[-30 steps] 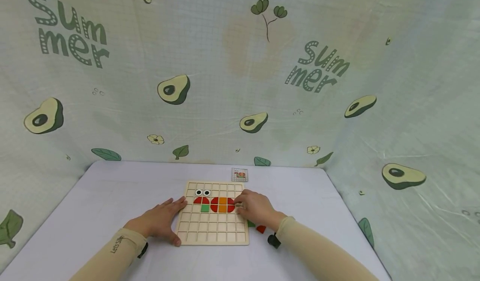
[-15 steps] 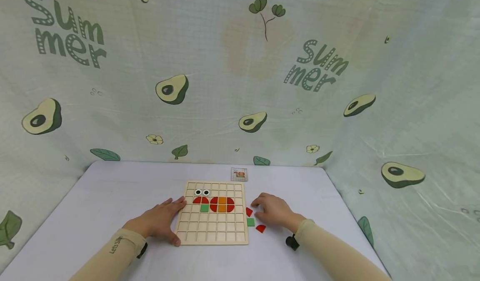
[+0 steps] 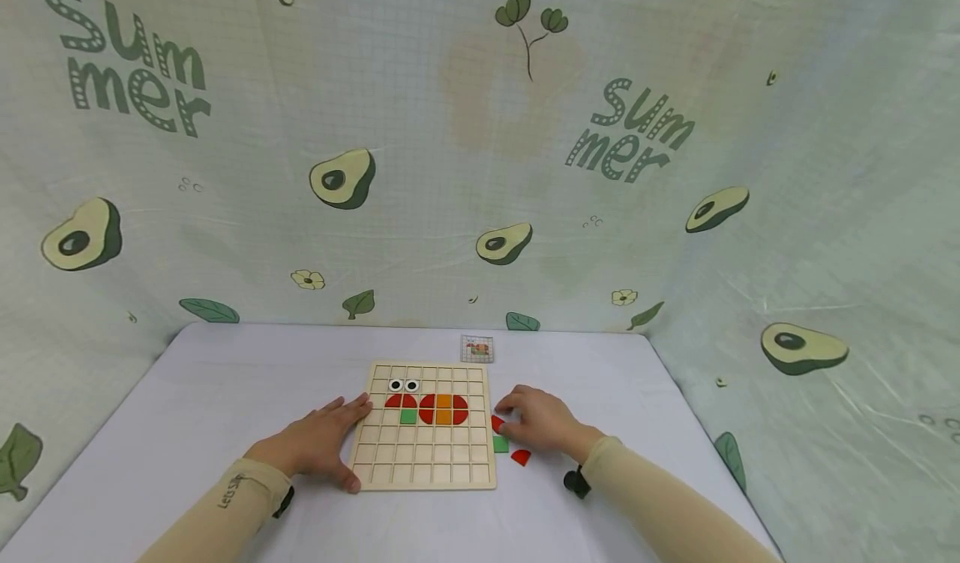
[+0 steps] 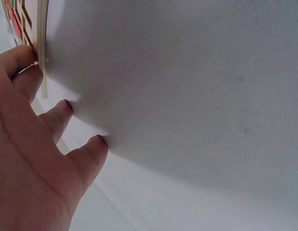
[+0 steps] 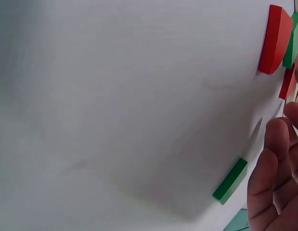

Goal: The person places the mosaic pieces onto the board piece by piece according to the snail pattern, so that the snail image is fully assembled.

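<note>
A wooden grid board lies flat, its squares holding red quarter-circles, orange squares, a green square and two eye pieces. My left hand rests spread along the board's left edge, thumb near the lower corner and fingertips at the side. Just right of the board, my right hand is low over the table, its thumb and forefinger at a loose red quarter-circle. In the right wrist view that red piece lies beside the fingertips, partly hidden by them.
Beside the board's right edge are a loose green square and another red quarter-circle. The right wrist view also shows a green piece under the hand. A small picture card lies behind the board; a printed cloth backdrop hangs behind.
My right hand has moved from the board to the loose pieces at its right, then slightly left to the red quarter-circle, which has turned. The left hand stays on the board's edge.
</note>
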Action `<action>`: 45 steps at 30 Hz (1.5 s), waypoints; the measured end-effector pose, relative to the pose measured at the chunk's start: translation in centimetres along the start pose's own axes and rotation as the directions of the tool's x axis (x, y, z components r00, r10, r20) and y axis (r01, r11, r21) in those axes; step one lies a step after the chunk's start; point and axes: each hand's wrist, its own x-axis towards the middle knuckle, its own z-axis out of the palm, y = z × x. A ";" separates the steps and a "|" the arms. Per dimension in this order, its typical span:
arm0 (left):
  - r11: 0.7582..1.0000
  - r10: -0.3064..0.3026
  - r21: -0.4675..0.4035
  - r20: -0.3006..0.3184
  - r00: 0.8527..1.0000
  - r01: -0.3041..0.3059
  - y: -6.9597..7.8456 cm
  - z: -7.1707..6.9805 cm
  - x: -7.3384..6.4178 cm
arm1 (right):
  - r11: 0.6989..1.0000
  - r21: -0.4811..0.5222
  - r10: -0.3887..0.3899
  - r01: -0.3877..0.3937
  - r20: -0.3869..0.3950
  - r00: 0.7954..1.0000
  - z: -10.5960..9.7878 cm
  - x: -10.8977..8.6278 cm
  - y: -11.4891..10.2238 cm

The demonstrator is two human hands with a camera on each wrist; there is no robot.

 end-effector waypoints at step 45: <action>1.000 0.022 -0.012 -0.004 1.000 -0.022 0.1 -0.3 -0.1 | 1.000 0.008 0.008 -0.009 0.016 1.000 0.1 0.4 0.1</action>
